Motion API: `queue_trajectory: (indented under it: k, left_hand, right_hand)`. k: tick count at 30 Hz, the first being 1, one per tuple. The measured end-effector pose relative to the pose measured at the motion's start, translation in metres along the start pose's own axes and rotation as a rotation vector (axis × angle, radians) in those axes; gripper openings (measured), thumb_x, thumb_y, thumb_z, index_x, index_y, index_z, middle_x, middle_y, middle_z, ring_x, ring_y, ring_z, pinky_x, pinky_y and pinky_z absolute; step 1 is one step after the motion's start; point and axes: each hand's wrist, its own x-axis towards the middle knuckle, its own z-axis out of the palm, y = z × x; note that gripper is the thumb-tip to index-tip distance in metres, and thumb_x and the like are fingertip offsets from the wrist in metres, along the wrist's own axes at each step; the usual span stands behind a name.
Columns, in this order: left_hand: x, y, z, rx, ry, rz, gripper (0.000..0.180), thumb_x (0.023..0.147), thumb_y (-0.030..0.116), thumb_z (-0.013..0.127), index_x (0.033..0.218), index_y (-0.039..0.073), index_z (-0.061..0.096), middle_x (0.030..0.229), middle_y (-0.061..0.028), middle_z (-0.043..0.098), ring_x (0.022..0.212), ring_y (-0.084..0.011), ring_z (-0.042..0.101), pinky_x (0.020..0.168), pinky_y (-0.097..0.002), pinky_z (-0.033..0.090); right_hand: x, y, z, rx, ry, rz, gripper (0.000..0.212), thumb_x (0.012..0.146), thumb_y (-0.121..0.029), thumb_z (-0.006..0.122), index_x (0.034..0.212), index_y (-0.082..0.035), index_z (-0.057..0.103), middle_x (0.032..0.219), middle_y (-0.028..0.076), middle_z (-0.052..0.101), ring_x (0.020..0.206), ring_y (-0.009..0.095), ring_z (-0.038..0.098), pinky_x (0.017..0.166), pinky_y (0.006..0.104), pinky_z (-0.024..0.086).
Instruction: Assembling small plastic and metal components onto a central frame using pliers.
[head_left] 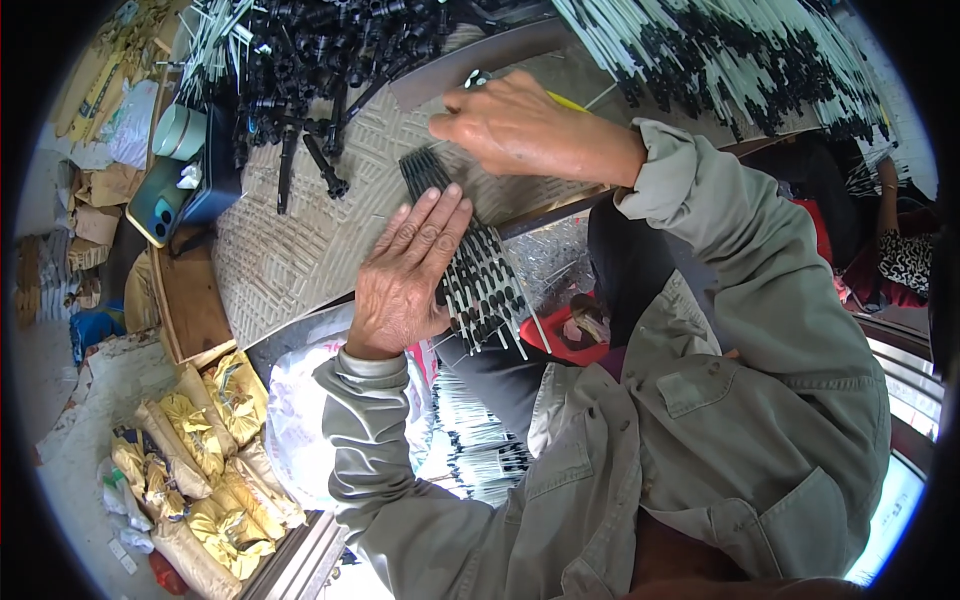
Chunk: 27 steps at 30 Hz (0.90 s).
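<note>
My left hand (405,265) lies with its fingers stretched out over a bundle of thin rods (485,275) with black ends and black bands. The bundle slants across the front edge of the table, its pale ends sticking out toward my lap. Its dark ends rest on the textured table mat (300,240). Just above those ends, my right hand (510,125) is closed. A yellow strip (567,101) shows behind it and a small dark and white piece (477,77) by its fingers; the kind of thing held is hidden.
Black plastic fittings (350,45) are heaped at the back, and a pile of black-tipped pale rods (740,65) lies at the back right. A phone (157,205) and a pale green cup (180,131) stand at the left. Wrapped packets (215,450) fill a box at lower left.
</note>
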Motion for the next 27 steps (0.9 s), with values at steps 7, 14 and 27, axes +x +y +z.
queue_trajectory:
  k: [7, 14, 27]
  left_hand:
    - [0.004, 0.000, -0.002, 0.018, 0.003, 0.032, 0.084, 0.052, 0.013, 0.065, 0.131, 0.009, 0.039, 0.137, -0.0082, 0.036, 0.126, -0.0253, 0.035, 0.105, -0.0394, 0.028]
    - [0.004, 0.005, -0.004, -0.022, -0.016, 0.023, 0.082, 0.052, 0.013, 0.064, 0.131, 0.009, 0.040, 0.137, -0.0082, 0.036, 0.125, -0.0262, 0.035, 0.104, -0.0399, 0.028]
    - [0.009, 0.010, 0.006, 0.044, 0.028, 0.058, 0.077, 0.068, 0.048, 0.063, 0.129, 0.006, 0.042, 0.136, -0.0097, 0.038, 0.126, -0.0292, 0.034, 0.104, -0.0428, 0.027]
  right_hand:
    - [0.009, 0.005, 0.013, 0.084, 0.125, -0.092, 0.017, 0.072, -0.005, 0.054, 0.088, -0.002, 0.057, 0.088, 0.012, 0.057, 0.075, 0.029, 0.060, 0.059, 0.0422, 0.045]
    - [0.009, 0.005, 0.014, 0.142, 0.138, -0.193, 0.017, 0.073, -0.003, 0.053, 0.088, 0.001, 0.046, 0.083, 0.013, 0.052, 0.076, 0.031, 0.057, 0.060, 0.0400, 0.046]
    - [0.010, 0.013, 0.014, -0.051, 0.048, -0.203, 0.014, 0.079, -0.013, 0.050, 0.086, -0.001, 0.054, 0.085, 0.006, 0.054, 0.076, 0.023, 0.059, 0.062, 0.0360, 0.045]
